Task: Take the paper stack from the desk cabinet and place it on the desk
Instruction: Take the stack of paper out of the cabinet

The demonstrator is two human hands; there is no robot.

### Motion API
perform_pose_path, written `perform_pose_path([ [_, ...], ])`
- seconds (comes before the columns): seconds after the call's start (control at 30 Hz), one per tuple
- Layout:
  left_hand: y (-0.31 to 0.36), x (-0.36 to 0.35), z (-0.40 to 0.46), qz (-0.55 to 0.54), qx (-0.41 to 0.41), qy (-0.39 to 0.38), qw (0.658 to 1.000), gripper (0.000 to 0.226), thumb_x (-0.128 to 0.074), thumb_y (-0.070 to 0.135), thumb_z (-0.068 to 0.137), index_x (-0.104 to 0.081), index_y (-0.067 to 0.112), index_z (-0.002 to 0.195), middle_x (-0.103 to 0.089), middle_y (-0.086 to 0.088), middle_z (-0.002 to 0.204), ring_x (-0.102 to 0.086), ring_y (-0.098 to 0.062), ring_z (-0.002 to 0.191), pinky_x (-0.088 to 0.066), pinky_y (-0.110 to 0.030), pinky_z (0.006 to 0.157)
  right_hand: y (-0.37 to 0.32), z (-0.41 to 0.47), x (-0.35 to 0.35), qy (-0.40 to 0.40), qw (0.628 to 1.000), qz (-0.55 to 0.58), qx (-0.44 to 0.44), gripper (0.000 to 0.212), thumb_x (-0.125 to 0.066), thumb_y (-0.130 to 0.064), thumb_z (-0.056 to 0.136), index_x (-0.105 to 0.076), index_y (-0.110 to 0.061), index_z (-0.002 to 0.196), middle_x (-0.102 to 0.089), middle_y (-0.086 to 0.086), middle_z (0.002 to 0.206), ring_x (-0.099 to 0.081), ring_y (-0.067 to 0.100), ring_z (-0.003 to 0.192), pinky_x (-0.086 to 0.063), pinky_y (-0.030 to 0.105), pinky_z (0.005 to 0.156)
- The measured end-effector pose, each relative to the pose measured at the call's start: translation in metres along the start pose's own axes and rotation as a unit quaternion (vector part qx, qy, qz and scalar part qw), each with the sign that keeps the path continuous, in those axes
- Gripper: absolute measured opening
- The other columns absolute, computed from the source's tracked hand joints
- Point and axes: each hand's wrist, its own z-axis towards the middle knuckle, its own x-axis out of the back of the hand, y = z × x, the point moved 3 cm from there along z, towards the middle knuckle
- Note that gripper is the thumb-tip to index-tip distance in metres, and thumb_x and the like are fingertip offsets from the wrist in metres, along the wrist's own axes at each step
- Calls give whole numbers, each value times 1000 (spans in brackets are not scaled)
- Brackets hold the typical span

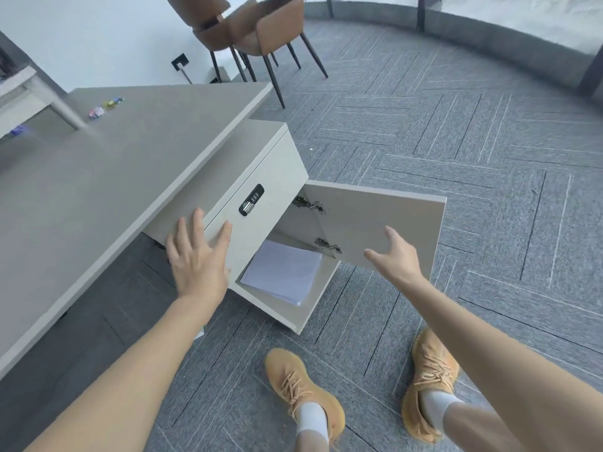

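Beneath the grey desk [98, 177], desk cabinet [261, 177] with door [375, 220] swung wide. Left hand [195, 256] spread flat, fingers splayed, against the cabinet front; right hand [396, 256] open, empty, before the door. Between both hands, lower inside, paper stack [282, 272] lying flat, untouched.

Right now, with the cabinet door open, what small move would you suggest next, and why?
Probably lower the right hand into the open cabinet toward the paper stack. The door is swung wide, the stack lies exposed on the floor of the cabinet, and both hands are empty.
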Motion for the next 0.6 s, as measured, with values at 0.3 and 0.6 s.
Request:
perform_pose_path([
  [0.3, 127, -118, -55, -361, 125, -202, 902, 45, -62, 25, 92, -58, 15, 136, -50, -11, 150, -50, -30, 134, -44, -36, 100, 26, 45, -84, -149, 977, -148, 40, 54, -57, -29, 94, -50, -10, 145, -61, 14, 139, -60, 31, 123, -51, 40, 101],
  [0.6, 136, -303, -45, -578, 426, -306, 625, 2, -59, 15, 92, -61, 15, 93, -54, -8, 96, -51, -22, 87, -50, -39, 85, 70, 122, -212, -252, 944, -211, 35, 55, -55, -30, 97, -45, -14, 149, -60, 13, 140, -62, 30, 120, -52, 43, 100],
])
